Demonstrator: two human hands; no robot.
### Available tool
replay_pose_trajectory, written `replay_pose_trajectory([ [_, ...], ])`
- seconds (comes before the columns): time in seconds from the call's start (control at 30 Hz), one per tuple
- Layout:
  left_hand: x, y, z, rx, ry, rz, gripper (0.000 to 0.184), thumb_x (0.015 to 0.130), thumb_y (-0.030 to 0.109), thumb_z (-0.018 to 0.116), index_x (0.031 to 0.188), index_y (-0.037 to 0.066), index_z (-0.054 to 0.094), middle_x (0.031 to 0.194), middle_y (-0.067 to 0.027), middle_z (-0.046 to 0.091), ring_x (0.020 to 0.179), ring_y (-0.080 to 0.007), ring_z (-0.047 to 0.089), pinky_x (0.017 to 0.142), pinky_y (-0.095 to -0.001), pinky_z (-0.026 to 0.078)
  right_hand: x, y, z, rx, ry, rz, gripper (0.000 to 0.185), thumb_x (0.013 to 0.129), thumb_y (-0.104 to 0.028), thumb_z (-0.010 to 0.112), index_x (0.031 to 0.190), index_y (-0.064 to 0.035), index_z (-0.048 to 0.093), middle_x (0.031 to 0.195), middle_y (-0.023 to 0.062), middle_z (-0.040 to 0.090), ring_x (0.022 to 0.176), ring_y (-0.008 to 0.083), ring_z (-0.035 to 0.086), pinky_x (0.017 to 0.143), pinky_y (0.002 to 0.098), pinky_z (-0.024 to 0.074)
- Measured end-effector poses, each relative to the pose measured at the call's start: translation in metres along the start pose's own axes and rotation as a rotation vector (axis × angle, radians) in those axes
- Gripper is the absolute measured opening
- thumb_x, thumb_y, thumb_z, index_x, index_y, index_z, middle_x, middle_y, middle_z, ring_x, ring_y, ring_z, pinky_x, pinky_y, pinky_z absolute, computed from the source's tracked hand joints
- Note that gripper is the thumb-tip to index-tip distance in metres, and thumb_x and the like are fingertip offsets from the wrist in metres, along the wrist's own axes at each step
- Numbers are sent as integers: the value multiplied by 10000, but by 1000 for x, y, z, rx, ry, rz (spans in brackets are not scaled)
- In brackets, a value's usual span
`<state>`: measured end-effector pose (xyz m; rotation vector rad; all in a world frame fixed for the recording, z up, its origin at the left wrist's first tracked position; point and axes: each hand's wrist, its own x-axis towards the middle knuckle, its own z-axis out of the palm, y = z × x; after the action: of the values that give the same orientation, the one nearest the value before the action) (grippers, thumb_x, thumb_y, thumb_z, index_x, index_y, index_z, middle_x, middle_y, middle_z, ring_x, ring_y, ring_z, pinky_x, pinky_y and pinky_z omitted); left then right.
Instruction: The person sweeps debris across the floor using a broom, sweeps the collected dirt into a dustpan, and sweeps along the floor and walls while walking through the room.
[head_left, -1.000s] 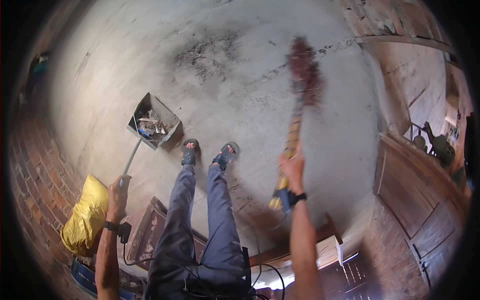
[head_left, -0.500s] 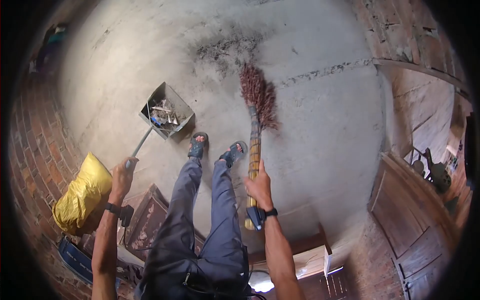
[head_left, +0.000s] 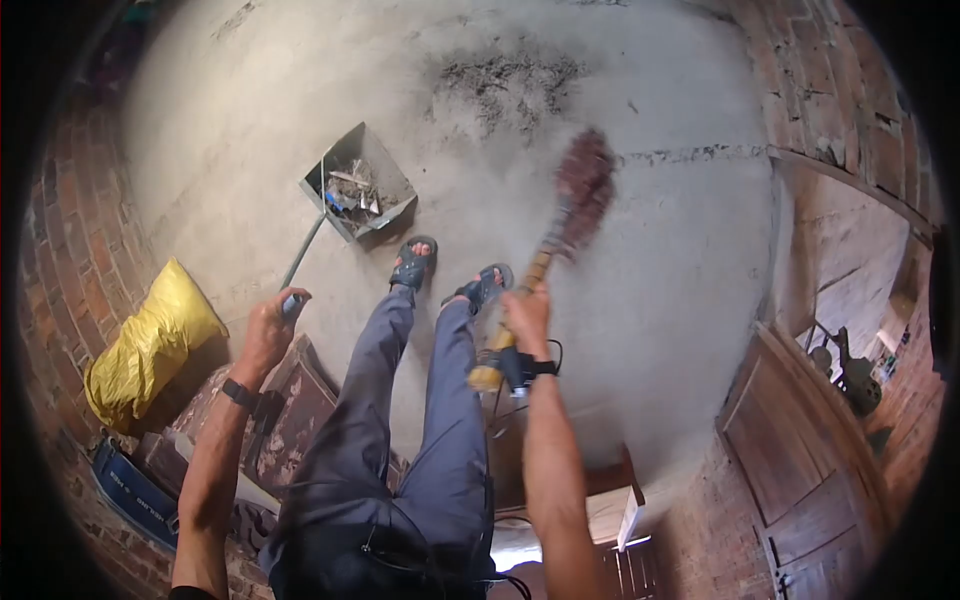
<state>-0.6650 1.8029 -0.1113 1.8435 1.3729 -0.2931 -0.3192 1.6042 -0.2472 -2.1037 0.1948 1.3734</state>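
Observation:
My left hand (head_left: 272, 328) is closed around the long handle of a metal dustpan (head_left: 395, 211), which is off to the upper left of my feet. Inside the pan lies mixed debris (head_left: 352, 190), with pale scraps and a bit of blue among the dirt. In my right hand (head_left: 527, 318) is a short broom (head_left: 540, 268) with a yellowish wrapped handle and reddish-brown bristles. Its bristle end is blurred and points up and to the right. Beyond the dustpan and broom, a patch of dark dirt (head_left: 510, 85) is spread on the concrete floor.
A yellow sack (head_left: 150, 345) leans by the brick wall (head_left: 75, 240) on the left, above a blue object with lettering (head_left: 135, 497). On the right stand wooden door panels (head_left: 800, 440). A crack (head_left: 690, 155) crosses the concrete floor (head_left: 660, 300).
The broom's bristles have swung right, away from the dirt patch, and its handle is more tilted. The dustpan sits slightly higher and farther right in view; the whole view has shifted a little.

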Motion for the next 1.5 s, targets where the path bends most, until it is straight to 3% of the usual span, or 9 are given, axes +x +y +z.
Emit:
replay_pose_trajectory([
  [0.1, 2, -5, 0, 46, -5, 2, 219, 883, -9, 641, 1070, 92, 696, 831, -232, 659, 756, -373, 693, 687, -414, 520, -20, 26, 54, -2, 3, -250, 485, 729, 17, 672, 1192, -15, 529, 782, 45, 615, 641, 133, 619, 520, 291, 528],
  [0.17, 1, -4, -9, 31, -18, -41, 191, 890, 13, 653, 1056, 97, 698, 854, -240, 668, 789, -400, 692, 681, -436, 516, -66, -5, 57, 91, -144, 25, 634, 743, -21, 710, 1328, -4, 469, 791, 72, 632, 550, 153, 611, 467, 306, 497],
  [0.33, 22, -14, -30, 28, -4, 12, 214, 877, 8, 644, 1064, 100, 690, 812, -247, 655, 765, -416, 676, 661, -461, 506, -123, 0, 24, 212, -95, 73, 810, 749, -2, 714, 1487, -59, 385, 768, 64, 634, 542, 151, 616, 480, 312, 537],
  [0.43, 36, -26, -38, 20, 39, 43, 222, 858, -11, 632, 1052, 83, 687, 796, -256, 645, 760, -437, 660, 654, -480, 500, -91, 28, 8, 173, 43, 51, 666, 760, -35, 712, 1385, -22, 484, 727, 75, 628, 550, 173, 630, 472, 326, 539],
  [0.6, 51, -36, -39, 17, 62, 55, 191, 882, -2, 626, 1056, 52, 684, 822, -261, 643, 763, -417, 668, 666, -458, 503, -18, 16, 52, 226, 9, 184, 121, 778, -90, 690, 824, 5, 631, 763, 115, 674, 576, 205, 649, 511, 361, 541],
  [0.8, 52, -37, -43, -14, 108, 94, 159, 878, -4, 631, 1021, 49, 678, 767, -257, 604, 705, -429, 630, 631, -464, 477, -73, -48, 143, 452, -182, 149, 319, 782, -87, 708, 1034, -44, 517, 693, 76, 598, 510, 186, 607, 443, 353, 538],
  [1.07, 53, -32, -43, 10, 60, 52, 124, 902, 21, 627, 1013, 44, 678, 759, -250, 590, 683, -409, 620, 626, -455, 475, -148, -5, 85, 653, -124, 214, 424, 831, -58, 655, 1223, -72, 496, 815, 71, 583, 567, 166, 606, 463, 334, 541],
  [1.3, 54, -26, -42, -14, 75, 57, 133, 916, 29, 636, 1038, 49, 685, 781, -247, 609, 664, -339, 636, 639, -411, 489, -57, 13, 144, 831, -141, 287, 218, 867, -227, 642, 784, -35, 580, 674, 109, 606, 534, 234, 604, 515, 363, 521],
  [1.5, 57, -37, -47, -36, 70, 109, 119, 946, 45, 630, 1049, 43, 689, 825, -222, 653, 708, -302, 666, 677, -387, 506, -90, -68, 176, 819, -245, 208, 302, 846, -95, 658, 1129, -66, 559, 805, 87, 617, 590, 164, 596, 505, 351, 537],
])
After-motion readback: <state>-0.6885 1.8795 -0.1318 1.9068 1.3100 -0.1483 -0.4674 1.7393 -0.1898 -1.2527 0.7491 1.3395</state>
